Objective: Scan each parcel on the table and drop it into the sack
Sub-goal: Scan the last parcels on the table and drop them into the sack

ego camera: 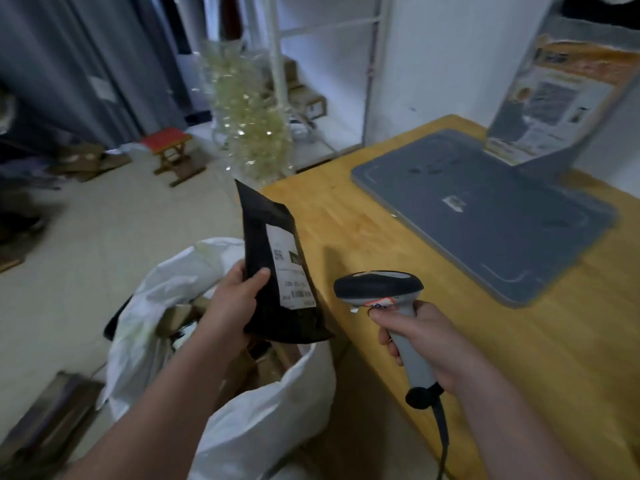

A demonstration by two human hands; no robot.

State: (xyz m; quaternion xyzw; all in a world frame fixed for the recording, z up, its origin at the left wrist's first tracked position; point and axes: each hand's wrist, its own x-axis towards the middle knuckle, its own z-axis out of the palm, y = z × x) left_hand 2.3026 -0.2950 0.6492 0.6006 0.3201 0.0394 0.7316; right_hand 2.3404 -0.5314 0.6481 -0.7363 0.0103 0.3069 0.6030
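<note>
Yellow wooden table occupies 3 o'clock. Left hand grasps black plastic mailer parcel, white label visible, above open white woven sack at 6 o'clock. Right hand grips grey handheld barcode scanner at 5 o'clock.

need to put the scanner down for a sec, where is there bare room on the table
Bare wood runs along the table between its left edge and the grey mat. A wider patch lies at the near end, past the mat, beside the right hand holding the scanner. The sack by the table is crowded with boxes.
</note>
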